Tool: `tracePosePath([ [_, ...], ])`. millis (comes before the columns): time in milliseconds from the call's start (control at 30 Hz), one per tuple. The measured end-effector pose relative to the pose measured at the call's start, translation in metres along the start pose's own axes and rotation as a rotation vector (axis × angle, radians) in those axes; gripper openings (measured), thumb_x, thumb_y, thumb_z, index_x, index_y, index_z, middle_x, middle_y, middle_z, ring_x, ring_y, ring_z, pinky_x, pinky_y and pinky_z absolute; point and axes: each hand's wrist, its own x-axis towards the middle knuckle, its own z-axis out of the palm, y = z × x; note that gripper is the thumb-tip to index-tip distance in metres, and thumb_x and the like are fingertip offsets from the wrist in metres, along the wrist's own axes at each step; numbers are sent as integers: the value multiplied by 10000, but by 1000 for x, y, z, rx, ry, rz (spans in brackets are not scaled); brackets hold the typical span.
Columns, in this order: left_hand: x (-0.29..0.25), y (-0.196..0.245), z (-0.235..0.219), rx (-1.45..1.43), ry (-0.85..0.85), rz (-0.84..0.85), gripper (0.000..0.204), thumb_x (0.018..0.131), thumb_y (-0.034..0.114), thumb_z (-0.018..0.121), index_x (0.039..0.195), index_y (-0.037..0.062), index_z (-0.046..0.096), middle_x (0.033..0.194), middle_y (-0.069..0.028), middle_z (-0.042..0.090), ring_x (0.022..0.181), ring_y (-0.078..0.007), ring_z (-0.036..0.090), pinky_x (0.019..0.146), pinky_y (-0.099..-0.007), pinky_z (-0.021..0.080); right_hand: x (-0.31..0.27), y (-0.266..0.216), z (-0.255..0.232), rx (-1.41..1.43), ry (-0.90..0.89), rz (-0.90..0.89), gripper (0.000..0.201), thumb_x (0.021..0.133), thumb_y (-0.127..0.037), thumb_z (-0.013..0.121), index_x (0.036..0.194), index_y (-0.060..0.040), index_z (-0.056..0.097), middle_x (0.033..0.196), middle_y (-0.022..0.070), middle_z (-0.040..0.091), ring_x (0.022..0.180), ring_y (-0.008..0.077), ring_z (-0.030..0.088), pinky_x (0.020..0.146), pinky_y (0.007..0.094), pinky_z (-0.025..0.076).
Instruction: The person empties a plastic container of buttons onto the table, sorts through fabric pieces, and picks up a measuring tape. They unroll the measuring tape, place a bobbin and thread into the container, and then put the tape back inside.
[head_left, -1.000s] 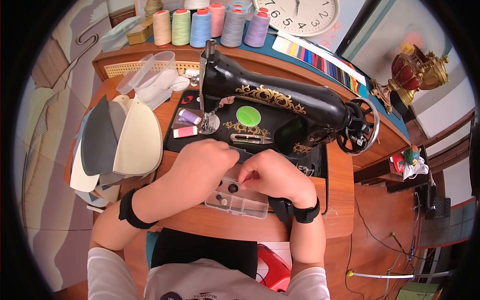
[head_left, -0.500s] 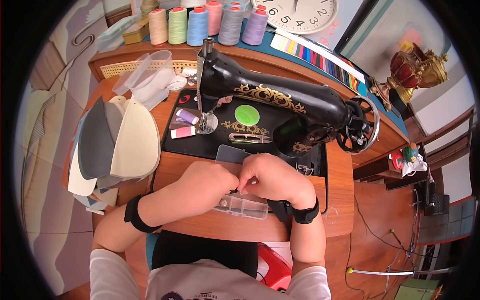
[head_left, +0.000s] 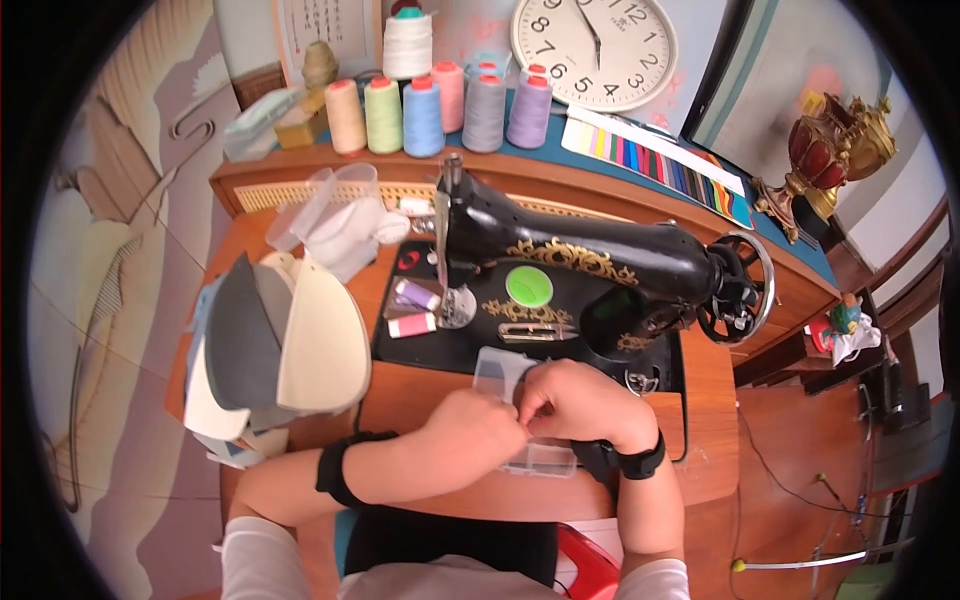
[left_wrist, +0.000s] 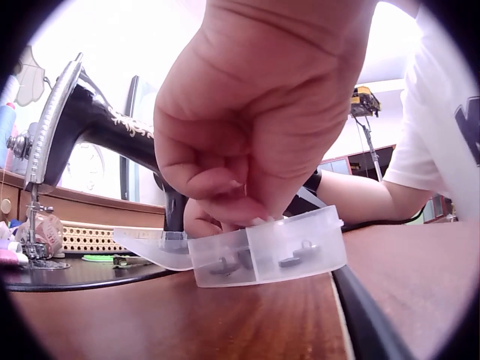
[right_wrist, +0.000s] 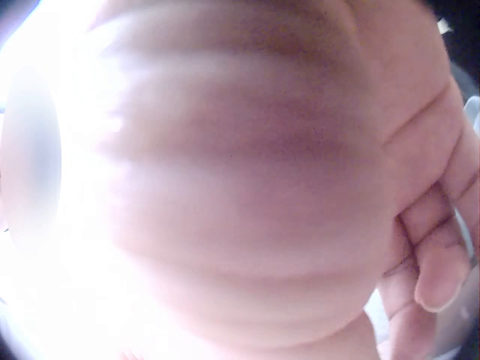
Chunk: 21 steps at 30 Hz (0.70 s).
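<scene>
so i'm at the tabletop (left_wrist: 150,322) with both arms over a small clear plastic box (left_wrist: 296,247), divided into compartments, its lid (head_left: 496,368) flipped open toward the sewing machine (head_left: 590,250). box is sitting right in front of me near the edge, partly hidden under my hands in the head view. you can see little dark pieces (left_wrist: 298,259) through its cloudy wall, in two of the compartments. my left hand (head_left: 475,430) is right above it, fingers curled in and pointing down at the rim, and my right hand (head_left: 590,402) is up against it with the fingers bent too. can't tell if either one is actually pinching anything, the tips are hidden, and the right wrist view is mostly blur and glare. past the lid, on the black machine bed, there's a pair of thread snips (head_left: 536,331) and a green disc (head_left: 529,287), plus purple thread (head_left: 416,294) and pink thread (head_left: 411,325) near the needle end. grey and cream fabric pieces (head_left: 325,340) are piled off to my left.
</scene>
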Motion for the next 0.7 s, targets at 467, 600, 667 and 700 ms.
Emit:
tracePosePath([
  [467, -4, -10, -3, -194, 94, 19, 78, 698, 98, 638, 758, 64, 602, 746, -59, 584, 731, -247, 623, 605, -355, 513, -1, 1, 2, -21, -24, 34, 104, 671, -133, 759, 758, -93, 720, 775, 73, 629, 770, 280, 625, 652, 358, 481],
  [600, -5, -9, -2, -218, 138, 17, 78, 701, 87, 637, 765, 58, 602, 798, -70, 574, 764, -252, 613, 616, -357, 515, -1, 3, 3, -5, -49, 50, 95, 678, -127, 751, 763, -97, 722, 784, 71, 634, 772, 275, 627, 658, 350, 484],
  [667, -5, -10, -3, -227, 150, 23, 78, 703, 81, 635, 769, 55, 604, 824, -75, 567, 784, -254, 609, 621, -358, 517, -1, 4, 4, -1, -51, 54, 90, 680, -126, 749, 761, -98, 722, 786, 71, 636, 772, 274, 627, 659, 348, 485],
  [700, -5, -10, -5, -251, 162, 26, 79, 703, 75, 632, 774, 54, 606, 843, -78, 557, 798, -256, 605, 625, -360, 518, 0, 4, 4, 7, -57, 57, 85, 682, -124, 747, 759, -100, 723, 787, 70, 637, 771, 273, 628, 661, 346, 487],
])
